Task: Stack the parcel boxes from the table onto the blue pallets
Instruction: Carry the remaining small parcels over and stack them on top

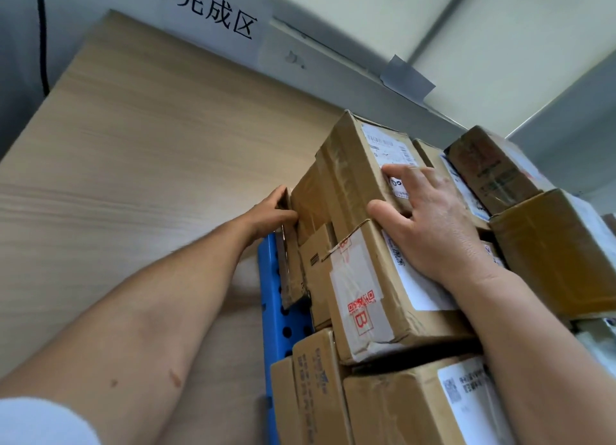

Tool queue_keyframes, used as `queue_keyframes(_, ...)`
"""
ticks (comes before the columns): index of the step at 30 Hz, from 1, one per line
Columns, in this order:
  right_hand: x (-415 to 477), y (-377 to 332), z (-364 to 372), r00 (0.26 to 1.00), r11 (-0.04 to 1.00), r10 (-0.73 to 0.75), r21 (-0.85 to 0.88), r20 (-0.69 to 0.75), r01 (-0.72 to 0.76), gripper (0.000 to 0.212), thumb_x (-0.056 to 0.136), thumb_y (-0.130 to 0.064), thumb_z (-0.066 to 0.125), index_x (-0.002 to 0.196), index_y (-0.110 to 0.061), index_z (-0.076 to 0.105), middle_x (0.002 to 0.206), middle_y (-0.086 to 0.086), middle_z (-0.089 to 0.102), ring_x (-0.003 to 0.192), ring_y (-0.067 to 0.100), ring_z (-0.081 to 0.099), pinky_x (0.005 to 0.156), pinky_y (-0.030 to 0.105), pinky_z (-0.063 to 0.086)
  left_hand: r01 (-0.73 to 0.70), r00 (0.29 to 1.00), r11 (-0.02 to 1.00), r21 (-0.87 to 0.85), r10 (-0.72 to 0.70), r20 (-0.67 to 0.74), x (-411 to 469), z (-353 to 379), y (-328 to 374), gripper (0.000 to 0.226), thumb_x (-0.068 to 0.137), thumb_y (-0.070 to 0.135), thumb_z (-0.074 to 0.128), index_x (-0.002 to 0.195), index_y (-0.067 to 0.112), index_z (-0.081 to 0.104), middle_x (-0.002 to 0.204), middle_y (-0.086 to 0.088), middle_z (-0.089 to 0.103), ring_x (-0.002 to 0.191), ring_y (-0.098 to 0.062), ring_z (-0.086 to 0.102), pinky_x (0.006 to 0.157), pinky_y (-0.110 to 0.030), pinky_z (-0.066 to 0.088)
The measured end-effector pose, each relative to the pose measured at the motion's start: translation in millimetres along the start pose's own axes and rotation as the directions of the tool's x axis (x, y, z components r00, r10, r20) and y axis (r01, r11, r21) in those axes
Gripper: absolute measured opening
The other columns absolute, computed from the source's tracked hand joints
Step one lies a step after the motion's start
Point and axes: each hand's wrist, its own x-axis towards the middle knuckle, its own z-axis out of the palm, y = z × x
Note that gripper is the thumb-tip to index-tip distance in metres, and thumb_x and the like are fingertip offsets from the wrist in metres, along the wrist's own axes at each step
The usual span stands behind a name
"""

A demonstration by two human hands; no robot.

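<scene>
Several brown cardboard parcel boxes are stacked on a blue perforated pallet [278, 314]. On top of the stack sits a taped box with a white label [353, 164]. My right hand [430, 221] rests on its near right side, thumb and fingers spread over the label edge. My left hand [273, 211] reaches to the stack's left side and grips the edge of a thin flat box [290, 271] standing upright against the other boxes. Below lies a box with red tape marks [363, 298].
A wood-grain floor [133, 178] spreads to the left of the pallet. A white wall with a paper sign [220, 11] and a grey tape patch [406, 78] stands behind. More boxes [493, 168] pile up at the right.
</scene>
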Motion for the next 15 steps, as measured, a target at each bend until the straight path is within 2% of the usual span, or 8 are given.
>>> queue_keyframes(2, 1, 0, -2, 1.000, 1.000, 0.004, 0.006, 0.010, -0.004, 0.055, 0.087, -0.049, 0.053, 0.139, -0.036, 0.040, 0.146, -0.003, 0.037, 0.135, 0.018, 0.029, 0.107, 0.041, 0.026, -0.012, 1.000, 1.000, 0.006, 0.012, 0.002, 2, 1, -1, 0.066, 0.092, 0.014, 0.053, 0.148, 0.024, 0.019, 0.144, -0.005, 0.033, 0.113, -0.018, 0.039, 0.080, -0.031, 0.040)
queue_keyframes(6, 2, 0, -3, 1.000, 1.000, 0.007, 0.006, 0.010, -0.007, 0.055, 0.087, -0.049, 0.054, 0.139, -0.036, 0.041, 0.147, -0.003, 0.037, 0.135, 0.019, 0.029, 0.107, 0.042, 0.027, -0.004, 1.000, 1.000, 0.013, 0.004, -0.008, -1, 1, -1, 0.080, 0.086, 0.018, 0.059, 0.151, 0.027, 0.014, 0.152, -0.005, 0.027, 0.135, -0.024, 0.034, 0.100, -0.034, 0.037)
queue_keyframes(8, 1, 0, -3, 1.000, 1.000, 0.008, 0.009, 0.005, -0.008, 0.055, 0.087, -0.048, 0.055, 0.139, -0.036, 0.041, 0.147, -0.003, 0.037, 0.135, 0.019, 0.029, 0.107, 0.043, 0.027, -0.005, 0.999, 0.999, 0.044, 0.003, 0.042, -4, 1, 0, 0.082, 0.080, 0.027, 0.061, 0.149, 0.033, 0.018, 0.149, -0.003, 0.032, 0.132, -0.026, 0.038, 0.101, -0.038, 0.041)
queue_keyframes(11, -2, 0, -3, 1.000, 1.000, 0.004, 0.017, -0.003, -0.004, 0.055, 0.087, -0.048, 0.055, 0.139, -0.035, 0.041, 0.146, -0.003, 0.037, 0.135, 0.018, 0.029, 0.107, 0.043, 0.027, -0.036, 0.996, 0.996, 0.081, 0.029, 0.089, -9, 2, -4, 0.075, 0.078, 0.031, 0.062, 0.144, 0.036, 0.027, 0.137, -0.001, 0.043, 0.119, -0.022, 0.048, 0.091, -0.036, 0.047)
queue_keyframes(15, -4, 1, -2, 1.000, 1.000, 0.001, 0.019, -0.009, -0.001, 0.054, 0.088, -0.047, 0.054, 0.139, -0.035, 0.041, 0.146, -0.002, 0.037, 0.135, 0.019, 0.029, 0.107, 0.042, 0.027, -0.070, 0.994, 0.990, 0.120, 0.059, 0.087, -15, 3, -12, 0.083, 0.061, 0.048, 0.062, 0.138, 0.041, 0.034, 0.134, -0.003, 0.043, 0.117, -0.023, 0.049, 0.099, -0.046, 0.047)
